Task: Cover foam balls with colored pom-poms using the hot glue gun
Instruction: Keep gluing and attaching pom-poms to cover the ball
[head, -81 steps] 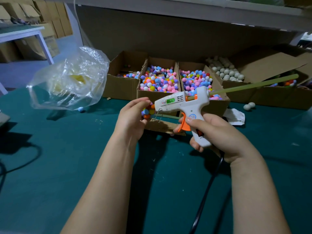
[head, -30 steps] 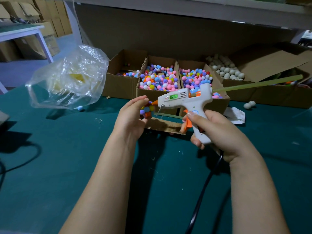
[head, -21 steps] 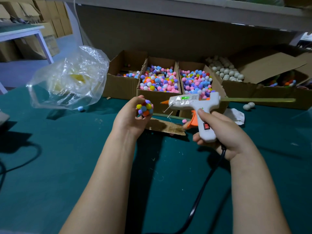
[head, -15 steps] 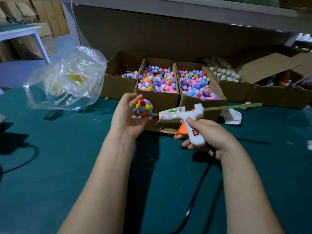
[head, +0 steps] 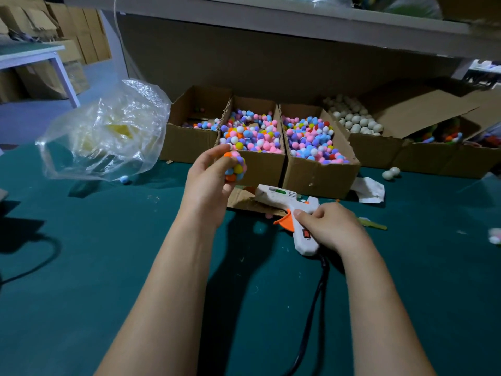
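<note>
1. The left hand is raised above the green tabletop. Its grip is closed on a many-coloured ball, pinched between thumb and fingertips.
2. The right hand has its grip curled round the handle of the white glue gun. The gun is low at the tabletop, its front over a cardboard scrap.
3. Behind them, open boxes hold loose pom-poms and bare foam balls.
4. A black cord trails from the gun's handle.
</note>
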Tool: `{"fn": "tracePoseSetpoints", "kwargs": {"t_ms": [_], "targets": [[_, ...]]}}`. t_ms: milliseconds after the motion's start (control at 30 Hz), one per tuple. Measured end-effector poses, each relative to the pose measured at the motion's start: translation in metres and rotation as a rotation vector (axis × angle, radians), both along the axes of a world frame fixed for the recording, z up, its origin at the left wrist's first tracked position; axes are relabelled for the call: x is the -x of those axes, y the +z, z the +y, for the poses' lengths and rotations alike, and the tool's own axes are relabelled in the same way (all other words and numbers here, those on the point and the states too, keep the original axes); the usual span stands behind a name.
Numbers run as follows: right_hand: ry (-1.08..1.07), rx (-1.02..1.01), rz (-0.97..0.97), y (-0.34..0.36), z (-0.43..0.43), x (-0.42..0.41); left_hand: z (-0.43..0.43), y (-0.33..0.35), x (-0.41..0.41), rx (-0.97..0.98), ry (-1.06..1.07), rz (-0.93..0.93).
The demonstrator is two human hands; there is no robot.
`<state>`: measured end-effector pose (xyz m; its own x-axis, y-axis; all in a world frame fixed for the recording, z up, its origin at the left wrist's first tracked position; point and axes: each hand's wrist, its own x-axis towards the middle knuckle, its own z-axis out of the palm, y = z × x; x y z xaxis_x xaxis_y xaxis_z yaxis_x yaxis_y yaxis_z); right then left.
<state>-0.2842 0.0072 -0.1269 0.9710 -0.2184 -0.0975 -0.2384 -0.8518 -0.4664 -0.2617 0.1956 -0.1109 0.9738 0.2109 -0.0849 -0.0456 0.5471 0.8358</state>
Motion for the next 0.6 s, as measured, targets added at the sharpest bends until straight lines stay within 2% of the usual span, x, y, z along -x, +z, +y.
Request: {"fn": "tracePoseSetpoints", "kwargs": {"t_ms": [100, 200, 233, 300, 333, 433, 600], "targets": [[-0.027, -0.065, -0.161, 0.003, 0.005, 0.001, -0.005, 0.003, 0.003, 0.013, -0.068, -0.075], [0.045, -0.364, -0.458, 0.011, 0.018, 0.0, -0.008, 0.006, 0.006, 0.179, -0.178, -0.1], [0.093, -0.524, -0.475, 0.015, 0.024, 0.0, -0.008, 0.006, 0.007, 0.272, -0.219, -0.107], [0.191, -0.826, -0.364, 0.023, 0.036, -0.001, -0.009, 0.007, 0.009, 0.456, -0.294, -0.122], [0.235, -0.897, -0.318, 0.024, 0.041, -0.003, -0.009, 0.007, 0.01, 0.507, -0.329, -0.13], [0.293, -0.898, -0.352, 0.024, 0.048, -0.01, -0.009, 0.006, 0.012, 0.561, -0.391, -0.155], [0.229, -0.925, -0.353, 0.018, 0.048, -0.015, -0.007, 0.005, 0.013, 0.547, -0.419, -0.177]]}}
